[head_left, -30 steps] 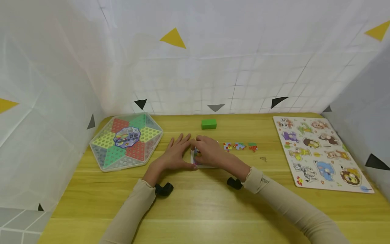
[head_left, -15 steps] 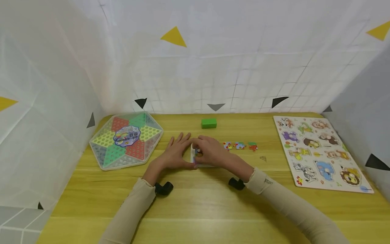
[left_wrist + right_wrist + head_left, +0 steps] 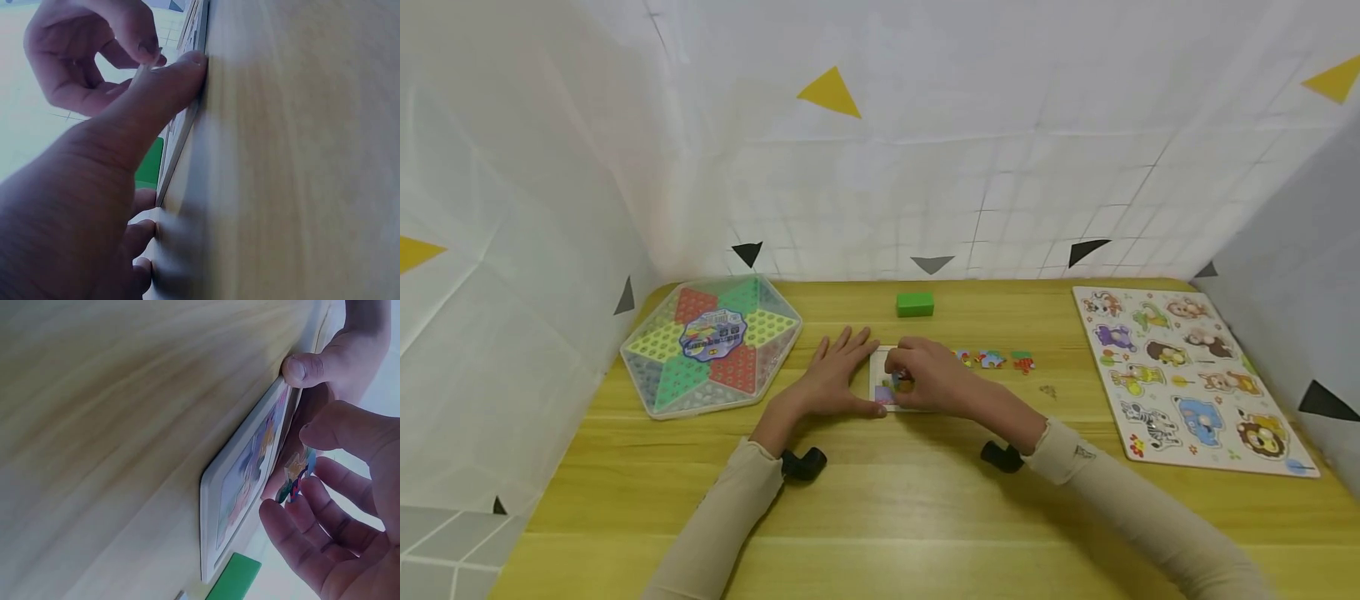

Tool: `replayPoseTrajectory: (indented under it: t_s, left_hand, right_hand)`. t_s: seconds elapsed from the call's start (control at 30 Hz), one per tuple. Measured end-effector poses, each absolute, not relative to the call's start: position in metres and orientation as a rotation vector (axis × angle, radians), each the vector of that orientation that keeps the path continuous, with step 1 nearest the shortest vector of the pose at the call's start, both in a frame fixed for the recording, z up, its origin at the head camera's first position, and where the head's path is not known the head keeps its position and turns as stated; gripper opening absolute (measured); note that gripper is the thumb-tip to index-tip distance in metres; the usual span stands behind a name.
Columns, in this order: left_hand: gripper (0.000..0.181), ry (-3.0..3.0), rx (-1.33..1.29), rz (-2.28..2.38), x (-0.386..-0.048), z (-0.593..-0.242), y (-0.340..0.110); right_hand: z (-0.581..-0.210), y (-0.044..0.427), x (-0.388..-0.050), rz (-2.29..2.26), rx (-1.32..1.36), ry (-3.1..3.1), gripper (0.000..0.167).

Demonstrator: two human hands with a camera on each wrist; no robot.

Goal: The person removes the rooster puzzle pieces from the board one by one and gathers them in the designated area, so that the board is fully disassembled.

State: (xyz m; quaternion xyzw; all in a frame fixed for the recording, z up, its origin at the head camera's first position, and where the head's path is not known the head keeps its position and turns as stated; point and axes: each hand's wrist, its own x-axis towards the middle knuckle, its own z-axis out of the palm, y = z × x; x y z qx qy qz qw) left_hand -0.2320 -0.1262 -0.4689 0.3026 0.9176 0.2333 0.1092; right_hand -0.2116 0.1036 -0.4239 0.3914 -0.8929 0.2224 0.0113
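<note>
A small jigsaw tray point(image 3: 883, 357) with a pale rim lies on the wooden table, partly hidden by my right hand. At its left side my left hand point(image 3: 829, 385) rests with fingers spread and straight; its thumb point(image 3: 303, 370) touches the tray's near corner. Over the tray, my right hand point(image 3: 936, 377) pinches a colourful jigsaw piece point(image 3: 299, 475) between thumb and fingers. In the right wrist view this piece is held tilted, apart from the tray's picture point(image 3: 247, 469).
Loose jigsaw pieces point(image 3: 991, 359) lie in a row right of the tray. Behind it stands a green block point(image 3: 915, 305). A hexagonal Chinese checkers box point(image 3: 711, 346) is at left, an animal puzzle board point(image 3: 1180, 379) at right.
My right hand has shifted slightly right, uncovering more of the tray's left part and the piece in its fingers. My left hand has stayed nearly still.
</note>
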Motion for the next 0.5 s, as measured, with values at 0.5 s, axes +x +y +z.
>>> replayPoseTrajectory:
  t_s: [0.5]
  left_hand:
    - [0.113,2.698,0.878,0.680,-0.232,-0.468,-0.126]
  right_hand:
    - [-0.420,0.129,-0.203,0.611,1.135,-2.876,0.024]
